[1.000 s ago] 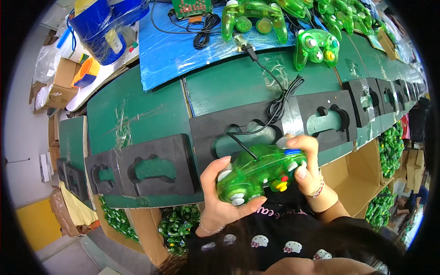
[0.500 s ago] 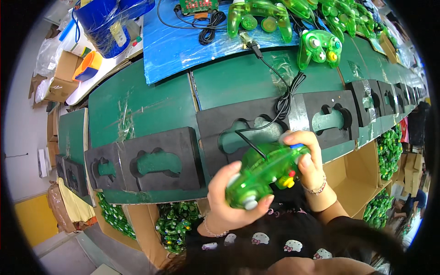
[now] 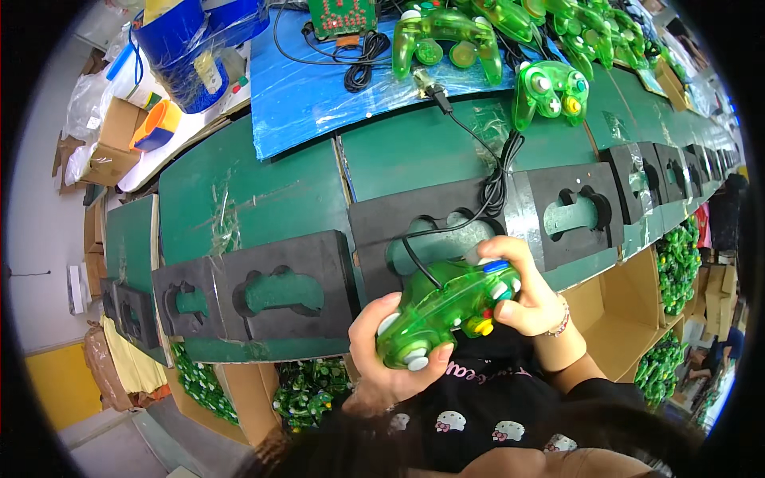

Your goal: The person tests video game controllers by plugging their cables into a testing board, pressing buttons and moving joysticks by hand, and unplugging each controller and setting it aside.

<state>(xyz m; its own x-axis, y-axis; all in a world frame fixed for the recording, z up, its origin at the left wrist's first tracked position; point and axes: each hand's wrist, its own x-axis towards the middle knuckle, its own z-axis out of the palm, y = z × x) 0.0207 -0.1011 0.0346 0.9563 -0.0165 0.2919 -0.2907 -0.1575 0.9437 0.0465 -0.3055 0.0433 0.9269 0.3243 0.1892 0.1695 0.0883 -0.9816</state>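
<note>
Between both hands I hold a translucent green game controller (image 3: 446,307), tilted, with a white stick, a yellow stick and a blue shoulder button showing. My left hand (image 3: 390,350) wraps its left grip, thumb beside the white stick. My right hand (image 3: 527,291) grips the other side, with the thumb by the face buttons and the index finger at the blue shoulder button. A black cable (image 3: 498,179) runs from the controller over the black foam block (image 3: 374,219), partly bundled, to a plug (image 3: 437,97) at a small connector on the blue sheet.
More green controllers (image 3: 551,92) lie at the back right. A green circuit board (image 3: 343,17) sits on the blue sheet (image 3: 295,111). Black foam blocks with cutouts (image 3: 335,271) line the green bench (image 3: 271,195). Cardboard boxes (image 3: 610,307) below hold several controllers. Blue bins (image 3: 187,60) stand at left.
Both hands have moved the controller slightly left and turned it, so its face and blue shoulder button show more. My right thumb has shifted onto the face-button side.
</note>
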